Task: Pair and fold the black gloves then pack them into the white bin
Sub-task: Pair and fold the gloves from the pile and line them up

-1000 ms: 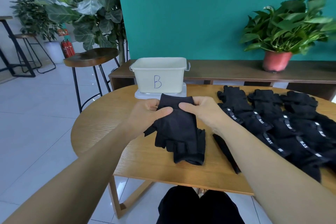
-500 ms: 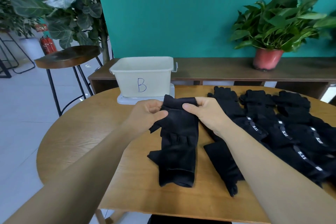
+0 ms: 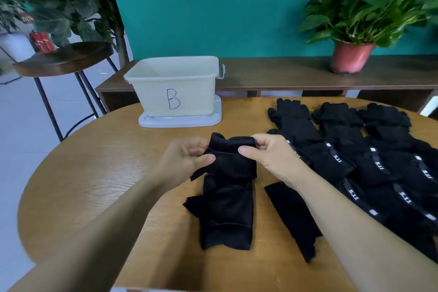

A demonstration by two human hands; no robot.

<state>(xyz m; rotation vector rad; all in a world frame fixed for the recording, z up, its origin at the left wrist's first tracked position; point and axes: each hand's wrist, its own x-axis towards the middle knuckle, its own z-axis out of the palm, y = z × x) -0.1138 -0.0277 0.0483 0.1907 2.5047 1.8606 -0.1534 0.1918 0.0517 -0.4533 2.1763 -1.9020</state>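
A stacked pair of black gloves [image 3: 228,199] lies lengthwise on the round wooden table [image 3: 99,173], in front of me. My left hand [image 3: 183,161] pinches the far left corner of the pair, and my right hand [image 3: 267,155] pinches the far right corner. The far end is folded over toward me. The white bin [image 3: 175,86], marked with a blue B, stands on its lid at the table's far edge, beyond my hands; what is inside it is hidden. A single black glove [image 3: 292,217] lies under my right forearm.
Several black gloves with white labels [image 3: 369,163] lie in rows across the right half of the table. A dark wooden shelf [image 3: 284,73] with a potted plant [image 3: 353,54] runs behind the table. A bar stool [image 3: 64,59] stands at the left.
The camera has come closer and tilted down. Both hands have kept their pinch on the far end of the pair, and that end is now turned further over toward me.
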